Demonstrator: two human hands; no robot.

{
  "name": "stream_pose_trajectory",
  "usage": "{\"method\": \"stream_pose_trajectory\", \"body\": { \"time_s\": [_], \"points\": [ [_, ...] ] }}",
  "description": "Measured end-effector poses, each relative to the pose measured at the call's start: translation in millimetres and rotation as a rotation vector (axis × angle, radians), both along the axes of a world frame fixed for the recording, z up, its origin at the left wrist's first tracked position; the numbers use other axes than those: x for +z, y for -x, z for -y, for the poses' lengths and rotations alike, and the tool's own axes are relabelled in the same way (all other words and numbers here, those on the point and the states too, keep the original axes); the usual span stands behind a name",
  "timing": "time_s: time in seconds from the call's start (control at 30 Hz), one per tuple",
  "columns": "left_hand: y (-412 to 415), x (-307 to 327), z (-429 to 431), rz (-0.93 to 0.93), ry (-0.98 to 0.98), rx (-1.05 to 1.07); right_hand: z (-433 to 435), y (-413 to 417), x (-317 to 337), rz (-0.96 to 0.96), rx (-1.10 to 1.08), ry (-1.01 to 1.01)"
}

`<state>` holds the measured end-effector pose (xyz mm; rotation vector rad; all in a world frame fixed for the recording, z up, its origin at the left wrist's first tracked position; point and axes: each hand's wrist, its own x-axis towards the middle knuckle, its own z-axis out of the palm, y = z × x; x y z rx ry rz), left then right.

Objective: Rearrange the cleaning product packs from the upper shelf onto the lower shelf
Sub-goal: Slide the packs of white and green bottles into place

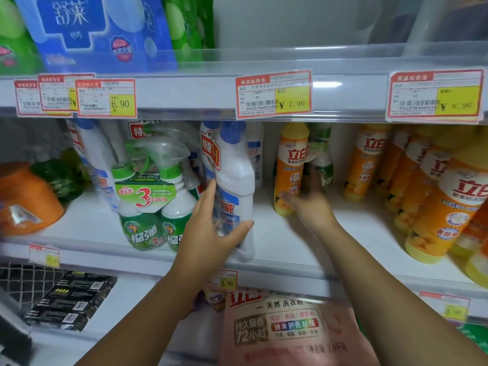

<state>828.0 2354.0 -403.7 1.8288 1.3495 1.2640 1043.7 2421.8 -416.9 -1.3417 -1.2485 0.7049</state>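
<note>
While the left grip (208, 233) clasped the white bottle pack (235, 175), the right grip (310, 210) hovered slack-fingered, empty, beside an orange bottle (290, 165).

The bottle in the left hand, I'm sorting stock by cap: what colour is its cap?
Blue cap on a white bottle; head view.

This is a shop aisle. White metal shelves (87, 223) carry red-and-yellow paper price tags (273, 95) with barcodes along their front edges, and rows of identical orange plastic detergent bottles (367, 165) stand stocked behind them.
</note>
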Motion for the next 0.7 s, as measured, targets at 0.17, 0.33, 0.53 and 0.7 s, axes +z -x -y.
{"method": "stream_pose_trajectory", "body": {
  "time_s": [0.17,0.33,0.53,0.7],
  "points": [
    [0.7,-5.2,-1.5,-0.003,0.002,0.016,-11.6,4.2,-7.7,0.175,-0.064,0.019],
    [-0.2,-4.0,-1.7,-0.004,0.009,0.026,7.8,-33.0,-9.4,0.267,-0.182,0.027],
    [-7.6,0.5,5.9,0.007,0.019,0.033,37.1,-90.1,-4.5,0.291,-0.372,0.019],
    [-8.7,-0.9,7.2,-0.007,0.021,0.051,39.5,-102.0,-7.0,0.283,-0.405,0.042]
  ]
}}
